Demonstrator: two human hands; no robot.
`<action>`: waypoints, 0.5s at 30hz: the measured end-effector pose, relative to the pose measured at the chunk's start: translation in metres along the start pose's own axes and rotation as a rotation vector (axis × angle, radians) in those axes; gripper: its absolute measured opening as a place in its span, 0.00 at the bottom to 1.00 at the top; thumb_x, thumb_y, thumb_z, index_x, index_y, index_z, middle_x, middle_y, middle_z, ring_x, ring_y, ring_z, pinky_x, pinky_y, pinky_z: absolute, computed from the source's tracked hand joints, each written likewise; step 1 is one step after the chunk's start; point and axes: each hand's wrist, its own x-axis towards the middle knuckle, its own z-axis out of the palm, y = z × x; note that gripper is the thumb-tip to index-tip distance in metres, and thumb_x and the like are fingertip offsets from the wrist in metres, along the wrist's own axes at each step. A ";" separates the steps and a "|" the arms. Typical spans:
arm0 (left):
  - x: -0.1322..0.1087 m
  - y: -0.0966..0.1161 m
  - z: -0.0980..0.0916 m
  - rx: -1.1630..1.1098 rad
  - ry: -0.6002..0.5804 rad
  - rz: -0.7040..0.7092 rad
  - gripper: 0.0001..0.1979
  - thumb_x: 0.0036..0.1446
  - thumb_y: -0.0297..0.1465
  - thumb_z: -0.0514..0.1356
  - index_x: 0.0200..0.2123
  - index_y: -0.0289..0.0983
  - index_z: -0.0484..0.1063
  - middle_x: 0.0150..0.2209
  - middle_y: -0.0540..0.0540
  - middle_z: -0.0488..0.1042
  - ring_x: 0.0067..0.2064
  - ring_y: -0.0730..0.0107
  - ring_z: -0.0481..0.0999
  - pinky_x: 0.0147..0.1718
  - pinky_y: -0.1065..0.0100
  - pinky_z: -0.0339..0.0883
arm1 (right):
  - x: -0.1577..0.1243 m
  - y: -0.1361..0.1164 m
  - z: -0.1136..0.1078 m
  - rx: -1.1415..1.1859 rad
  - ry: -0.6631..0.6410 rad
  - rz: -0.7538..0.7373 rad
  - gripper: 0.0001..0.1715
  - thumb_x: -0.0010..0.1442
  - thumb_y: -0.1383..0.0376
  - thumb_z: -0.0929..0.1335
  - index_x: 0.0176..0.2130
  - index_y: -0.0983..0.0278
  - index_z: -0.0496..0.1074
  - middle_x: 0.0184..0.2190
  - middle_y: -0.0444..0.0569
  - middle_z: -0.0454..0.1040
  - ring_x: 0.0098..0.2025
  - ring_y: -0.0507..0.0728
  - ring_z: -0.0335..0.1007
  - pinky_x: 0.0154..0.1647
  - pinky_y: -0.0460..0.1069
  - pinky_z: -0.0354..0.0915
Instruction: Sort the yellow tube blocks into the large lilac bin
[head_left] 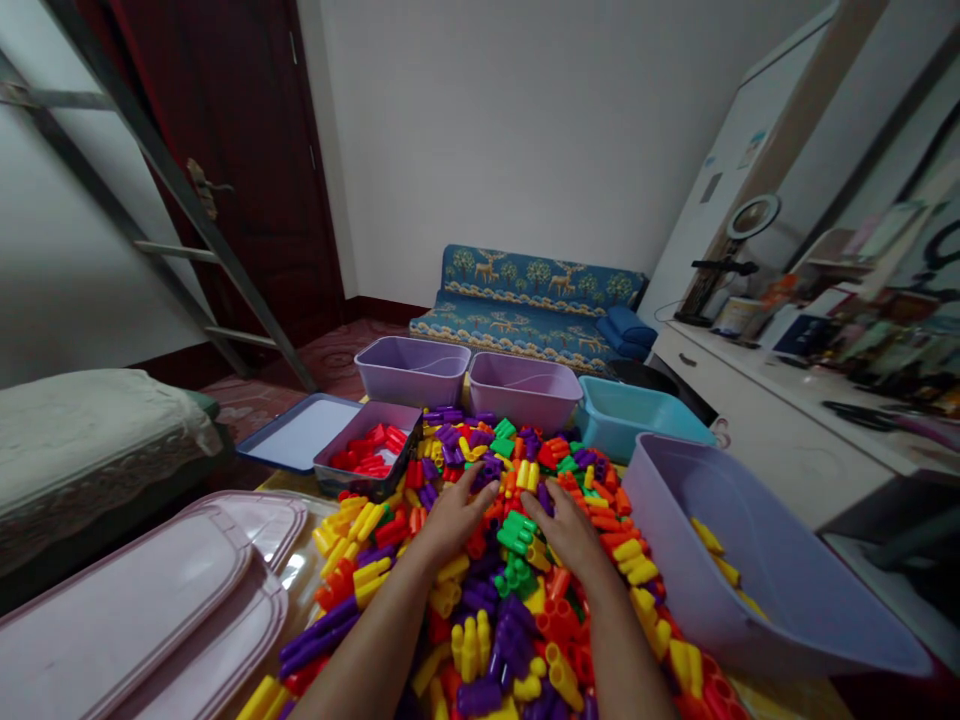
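My left hand (459,512) reaches into a big heap of plastic bullet-shaped building blocks (514,620) in red, orange, yellow, green and purple. Its thumb and fingers are spread, touching the pile near some purple blocks (491,468). Across a small gap, my right hand (564,522) rests on the heap with thumb and fingers apart, beside a green block (517,533). Between the two hands lie yellow blocks (527,475) and orange ones. Neither hand visibly grips a block, though some fingertips are partly hidden among the pieces.
Behind the heap stand two lilac bins (411,370) and a turquoise bin (641,412). A larger lilac bin (750,560) at right holds a few yellow blocks. At left, a tin (367,485) contains red blocks, near its lid (300,432) and stacked pink lids (127,610).
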 end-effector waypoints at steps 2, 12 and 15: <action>0.002 -0.001 0.002 -0.128 -0.026 -0.003 0.30 0.59 0.50 0.51 0.59 0.41 0.65 0.57 0.43 0.70 0.59 0.56 0.68 0.58 0.56 0.60 | 0.000 -0.001 0.002 0.095 -0.028 -0.003 0.31 0.56 0.46 0.66 0.53 0.59 0.70 0.52 0.53 0.73 0.54 0.62 0.68 0.55 0.56 0.61; -0.006 0.021 -0.013 -0.442 -0.133 0.073 0.25 0.63 0.45 0.48 0.55 0.39 0.69 0.60 0.46 0.67 0.63 0.60 0.62 0.64 0.55 0.51 | -0.003 -0.015 0.002 0.338 -0.113 -0.084 0.31 0.54 0.52 0.70 0.55 0.57 0.68 0.57 0.49 0.69 0.60 0.60 0.62 0.62 0.56 0.56; -0.008 0.025 -0.014 -0.506 -0.143 0.078 0.24 0.64 0.43 0.46 0.54 0.40 0.70 0.60 0.46 0.67 0.63 0.61 0.62 0.63 0.56 0.52 | -0.003 -0.016 0.002 0.394 -0.113 -0.078 0.29 0.54 0.54 0.70 0.54 0.58 0.69 0.57 0.48 0.69 0.59 0.60 0.63 0.61 0.55 0.57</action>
